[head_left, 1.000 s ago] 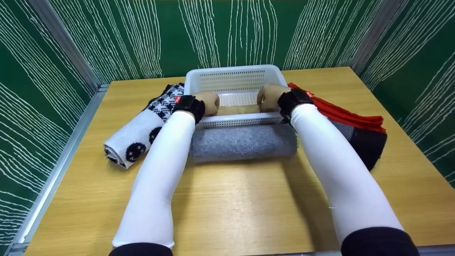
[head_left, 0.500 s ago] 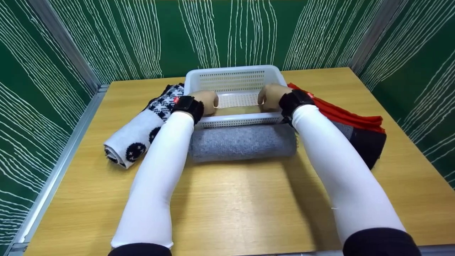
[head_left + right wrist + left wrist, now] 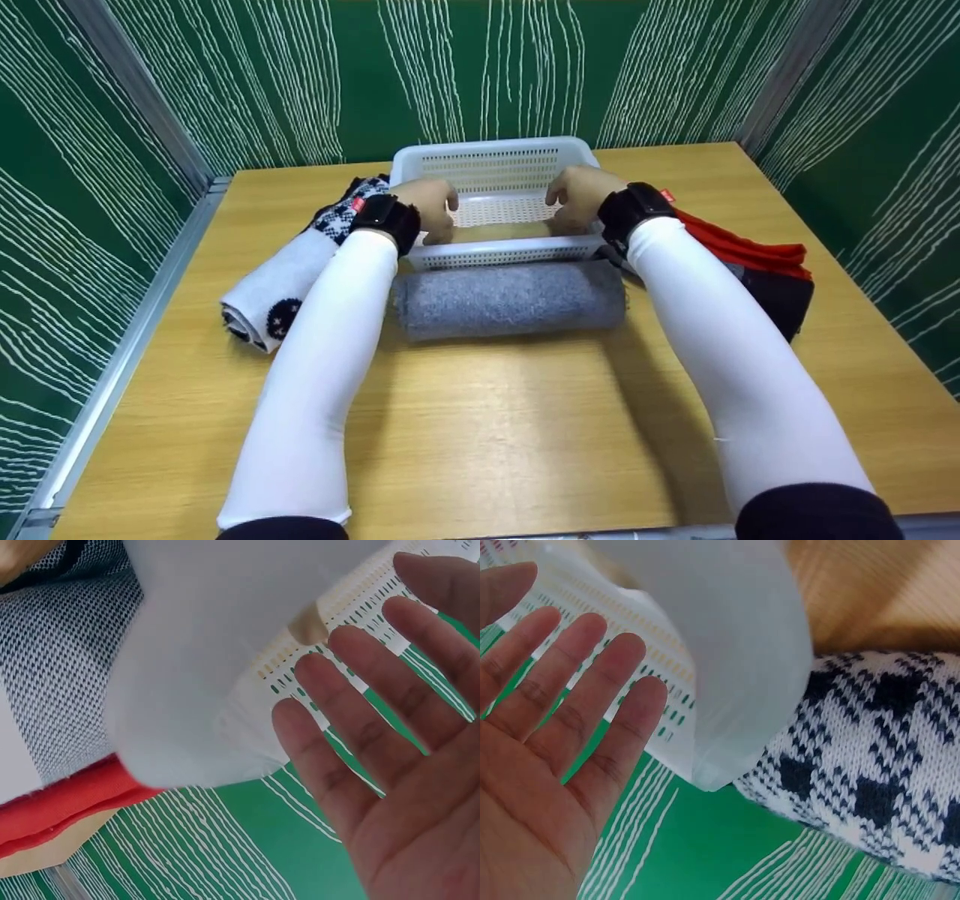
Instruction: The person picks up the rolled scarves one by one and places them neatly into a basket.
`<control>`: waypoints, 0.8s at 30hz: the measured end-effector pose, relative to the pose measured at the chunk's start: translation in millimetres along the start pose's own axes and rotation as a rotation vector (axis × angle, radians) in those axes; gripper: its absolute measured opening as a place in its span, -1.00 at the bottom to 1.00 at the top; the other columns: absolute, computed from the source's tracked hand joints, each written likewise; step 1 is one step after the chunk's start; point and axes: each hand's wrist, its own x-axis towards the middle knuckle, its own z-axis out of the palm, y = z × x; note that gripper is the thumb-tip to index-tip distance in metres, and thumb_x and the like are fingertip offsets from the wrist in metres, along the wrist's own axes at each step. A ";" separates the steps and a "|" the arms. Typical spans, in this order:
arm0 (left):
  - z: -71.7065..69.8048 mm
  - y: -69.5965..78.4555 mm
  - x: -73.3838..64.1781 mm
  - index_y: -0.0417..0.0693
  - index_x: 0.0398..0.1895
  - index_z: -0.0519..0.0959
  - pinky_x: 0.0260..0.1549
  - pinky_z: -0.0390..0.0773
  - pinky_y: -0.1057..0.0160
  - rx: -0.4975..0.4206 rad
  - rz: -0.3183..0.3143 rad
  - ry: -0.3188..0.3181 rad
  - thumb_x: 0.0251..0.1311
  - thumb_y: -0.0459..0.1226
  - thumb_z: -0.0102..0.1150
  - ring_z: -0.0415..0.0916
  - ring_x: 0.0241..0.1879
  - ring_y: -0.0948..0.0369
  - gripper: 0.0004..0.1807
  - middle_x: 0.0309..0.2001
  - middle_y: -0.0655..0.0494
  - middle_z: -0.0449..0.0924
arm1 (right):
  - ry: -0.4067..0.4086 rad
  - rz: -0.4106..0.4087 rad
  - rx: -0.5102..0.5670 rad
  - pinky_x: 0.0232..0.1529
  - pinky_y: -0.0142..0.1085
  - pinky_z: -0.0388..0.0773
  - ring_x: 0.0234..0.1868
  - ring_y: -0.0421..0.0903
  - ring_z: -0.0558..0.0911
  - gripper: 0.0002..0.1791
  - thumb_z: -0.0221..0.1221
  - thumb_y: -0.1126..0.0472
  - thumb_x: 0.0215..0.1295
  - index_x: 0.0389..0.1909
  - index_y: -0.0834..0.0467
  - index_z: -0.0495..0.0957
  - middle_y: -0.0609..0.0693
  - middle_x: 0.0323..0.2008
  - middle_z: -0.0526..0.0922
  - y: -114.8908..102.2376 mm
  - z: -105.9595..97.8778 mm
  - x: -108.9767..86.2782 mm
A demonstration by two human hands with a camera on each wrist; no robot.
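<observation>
Backdrop: green panels (image 3: pixel 360 82) with clusters of thin, wavering white lines, framed at the corners in grey metal. Below, a light wood-grain table (image 3: pixel 480 427). Toward its far edge, a white plastic basket (image 3: pixel 491 145), rectangular, with slotted walls and a perforated floor. Inside, along the near wall, a tan item (image 3: pixel 499 232), too hidden to identify. At the left end of the basket, a left hand (image 3: pixel 429 204), released, with fingers extended and slightly spread. At the right end, a right hand (image 3: pixel 585 196), likewise released, with fingers extended. Contact with the tan item: impossible to tell. Directly in front of the basket, a fuzzy grey roll (image 3: pixel 510 300), lying crosswise. To the left, slantwise, a black-and-white knit roll (image 3: pixel 281 270), checked near the basket, with a round dark motif toward the near end. To the right, partly behind the arm, red cloth (image 3: pixel 750 244) against dark folded cloth (image 3: pixel 787 300). On both arms, white sleeves (image 3: pixel 300 420) and black wrist straps (image 3: pixel 386 219).
</observation>
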 end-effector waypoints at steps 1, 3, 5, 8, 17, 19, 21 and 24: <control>-1.0 -0.5 0.1 -0.23 0.36 0.57 0.20 0.64 0.00 -0.003 0.003 0.006 0.06 -0.40 0.25 0.58 0.15 -0.02 -0.33 0.24 -0.16 0.68 | 0.003 -0.001 0.007 0.29 0.15 0.62 0.14 0.23 0.65 -0.52 0.37 0.23 0.25 0.17 0.35 0.70 0.36 0.10 0.69 0.3 -1.0 -0.2; -2.7 -1.7 0.3 -0.25 0.36 0.58 0.26 0.62 -0.04 0.003 0.018 0.025 0.15 -0.37 0.24 0.60 0.18 -0.04 -0.38 0.22 -0.18 0.68 | 0.006 -0.010 0.010 0.29 0.16 0.61 0.15 0.25 0.64 -0.51 0.34 0.24 0.26 0.20 0.36 0.68 0.37 0.11 0.68 0.0 -3.3 -1.8; -4.0 -2.8 -0.2 -0.28 0.35 0.59 0.30 0.60 -0.08 0.012 0.041 0.047 0.23 -0.34 0.22 0.61 0.22 -0.07 -0.43 0.21 -0.21 0.69 | 0.001 -0.016 0.008 0.31 0.16 0.60 0.17 0.26 0.63 -0.49 0.32 0.24 0.30 0.25 0.35 0.66 0.37 0.13 0.68 0.1 -5.3 -3.4; -4.1 -6.5 2.2 -0.28 0.35 0.59 0.34 0.58 -0.10 0.042 0.070 0.071 0.35 -0.28 0.17 0.60 0.27 -0.09 -0.48 0.23 -0.23 0.67 | -0.009 -0.031 0.017 0.32 0.18 0.59 0.19 0.29 0.63 -0.46 0.30 0.24 0.35 0.31 0.36 0.61 0.40 0.16 0.67 -0.7 -8.2 -8.1; -2.3 -8.7 -9.1 -0.26 0.39 0.57 0.40 0.55 -0.13 0.004 0.097 0.101 0.42 -0.22 0.23 0.58 0.33 -0.10 -0.47 0.30 -0.23 0.64 | -0.002 -0.027 0.059 0.43 0.22 0.53 0.30 0.34 0.60 -0.38 0.32 0.22 0.39 0.43 0.34 0.52 0.43 0.28 0.62 -3.9 -11.2 -22.3; -1.4 -8.1 -13.1 -0.26 0.39 0.56 0.41 0.54 -0.13 0.005 0.104 0.115 0.42 -0.21 0.24 0.58 0.34 -0.11 -0.46 0.32 -0.22 0.64 | 0.017 -0.039 0.064 0.43 0.22 0.53 0.30 0.33 0.60 -0.37 0.33 0.22 0.39 0.43 0.34 0.52 0.42 0.29 0.62 -5.7 -10.9 -24.3; -0.1 -7.6 -17.0 -0.25 0.40 0.56 0.41 0.54 -0.14 0.007 0.112 0.130 0.43 -0.19 0.24 0.57 0.35 -0.11 -0.46 0.32 -0.22 0.64 | 0.043 -0.055 0.068 0.43 0.21 0.54 0.30 0.31 0.61 -0.38 0.35 0.21 0.38 0.42 0.32 0.54 0.39 0.29 0.64 -7.3 -10.1 -26.3; 2.1 -7.1 -22.1 -0.23 0.39 0.56 0.40 0.55 -0.15 0.011 0.116 0.149 0.44 -0.16 0.27 0.58 0.35 -0.11 -0.46 0.33 -0.20 0.63 | 0.072 -0.085 0.084 0.37 0.19 0.59 0.25 0.27 0.65 -0.39 0.38 0.20 0.37 0.41 0.28 0.56 0.33 0.29 0.68 -10.5 -7.8 -29.3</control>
